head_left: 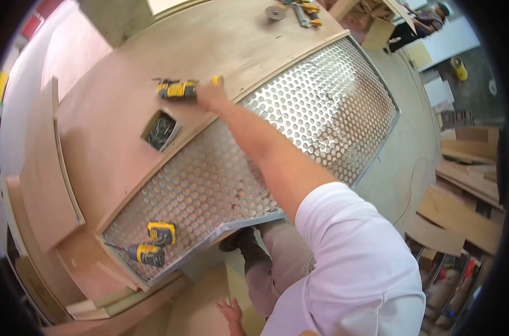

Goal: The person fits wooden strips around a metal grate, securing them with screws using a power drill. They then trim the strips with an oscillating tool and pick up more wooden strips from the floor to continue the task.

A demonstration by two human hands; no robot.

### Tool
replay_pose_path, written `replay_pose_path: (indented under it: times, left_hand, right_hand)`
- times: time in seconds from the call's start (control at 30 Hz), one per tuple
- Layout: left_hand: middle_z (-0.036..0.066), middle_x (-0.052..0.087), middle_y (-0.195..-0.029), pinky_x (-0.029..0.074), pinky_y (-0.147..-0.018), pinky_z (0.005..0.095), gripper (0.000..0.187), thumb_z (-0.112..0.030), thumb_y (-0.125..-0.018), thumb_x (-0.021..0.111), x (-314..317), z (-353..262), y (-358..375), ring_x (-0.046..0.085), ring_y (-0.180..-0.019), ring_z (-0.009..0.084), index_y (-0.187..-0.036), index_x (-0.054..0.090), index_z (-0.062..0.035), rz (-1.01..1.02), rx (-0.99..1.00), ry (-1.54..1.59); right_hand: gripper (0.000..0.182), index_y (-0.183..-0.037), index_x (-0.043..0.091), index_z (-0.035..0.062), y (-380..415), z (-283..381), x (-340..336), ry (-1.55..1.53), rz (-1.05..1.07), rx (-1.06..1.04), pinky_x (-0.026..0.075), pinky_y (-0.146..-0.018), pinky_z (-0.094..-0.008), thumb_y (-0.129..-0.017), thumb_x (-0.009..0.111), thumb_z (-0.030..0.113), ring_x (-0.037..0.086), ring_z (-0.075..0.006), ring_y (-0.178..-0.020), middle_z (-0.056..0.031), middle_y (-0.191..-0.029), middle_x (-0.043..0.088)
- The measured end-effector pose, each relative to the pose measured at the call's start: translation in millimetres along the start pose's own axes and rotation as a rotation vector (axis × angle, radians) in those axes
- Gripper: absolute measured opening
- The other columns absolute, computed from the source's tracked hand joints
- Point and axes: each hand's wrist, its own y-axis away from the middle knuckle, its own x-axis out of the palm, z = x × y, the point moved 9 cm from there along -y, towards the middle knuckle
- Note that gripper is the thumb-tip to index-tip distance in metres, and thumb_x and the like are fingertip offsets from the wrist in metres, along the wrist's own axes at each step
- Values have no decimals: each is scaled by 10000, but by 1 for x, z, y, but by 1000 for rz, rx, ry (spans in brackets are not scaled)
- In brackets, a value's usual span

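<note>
My right hand reaches far across the wooden panel and is closed around the grip of a yellow and black cordless drill. The drill lies on its side on the panel, its bit end pointing left. Just below it stands a small open box of screws or nails. Low in the view, my left hand hangs beside my leg with its fingers spread, holding nothing. A second yellow and black cordless drill rests on the perforated metal sheet at lower left.
A grinding disc and a yellow and grey power tool lie at the panel's far end. A curved wooden piece stands at left. Wood offcuts are piled at right. Another person is at upper right.
</note>
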Motion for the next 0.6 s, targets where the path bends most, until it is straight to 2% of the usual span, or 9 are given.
replay_pose_path:
  times: [0.03,0.1,0.17,0.2,0.33,0.4,0.43,0.5,0.6]
  left_hand:
    - [383,314,-1544,336,-1167,530,660,-308,-928,703,6,-6,1,346,-1406,551,-1428,483,62,54,-18,-4]
    - [364,396,-1501,346,-1161,514,640,-325,-931,701,7,-21,-11,381,-1396,525,-1405,514,62,103,-7,57]
    - [314,571,-1369,389,-1136,484,580,-342,-949,690,9,-31,-17,506,-1325,456,-1356,576,55,53,49,188]
    - [298,626,-1311,428,-1109,461,559,-364,-975,661,-8,-60,-17,584,-1255,431,-1334,601,60,90,-2,155]
    - [234,595,-1405,436,-1107,437,625,-479,-998,585,-65,-119,-30,555,-1323,385,-1397,578,2,-53,-23,295]
    - [221,619,-1378,460,-1075,427,603,-470,-998,589,-106,-149,-11,590,-1285,362,-1400,579,-20,-141,-41,396]
    - [221,635,-1359,473,-1062,413,602,-465,-997,597,-118,-156,-4,608,-1273,345,-1407,574,-25,-148,-40,429]
    - [222,647,-1330,484,-1047,424,586,-462,-997,595,-125,-151,12,613,-1256,357,-1392,585,-29,-204,-52,500]
    - [231,665,-1266,494,-1026,456,561,-454,-995,592,-123,-134,26,617,-1218,390,-1370,601,-37,-214,-26,452]
  right_hand:
    - [216,-1002,734,105,15,5,11,-148,152,2,431,-978,-559,-829,671,220,711,-317,-989,-117,-961,754]
    - [106,-859,714,92,77,18,-17,-223,-191,-106,480,-872,-560,-802,639,143,706,-372,-858,-160,-887,734]
    - [153,-893,712,53,161,15,-14,-544,-97,-41,522,-722,-549,-847,586,129,678,-434,-845,-222,-870,701]
    - [195,-959,737,56,209,24,-11,-493,105,-41,526,-734,-543,-864,591,142,672,-437,-840,-227,-864,697]
    - [185,-1032,714,51,397,14,46,-590,148,-263,521,-776,-516,-903,685,181,659,-416,-870,-192,-910,703]
    - [389,-1203,651,18,462,-12,67,-510,188,-278,495,-870,-528,-854,702,182,629,-443,-984,-241,-1054,673]
    - [453,-1242,626,5,486,-23,70,-325,344,-172,484,-899,-541,-832,703,180,612,-456,-1025,-259,-1093,656]
    - [442,-1227,649,14,518,-28,63,-296,269,-334,499,-913,-524,-835,708,208,632,-442,-1037,-241,-1095,682]
    - [467,-1219,654,3,507,-34,65,-447,580,-314,520,-913,-484,-842,719,271,654,-427,-998,-269,-1092,668]
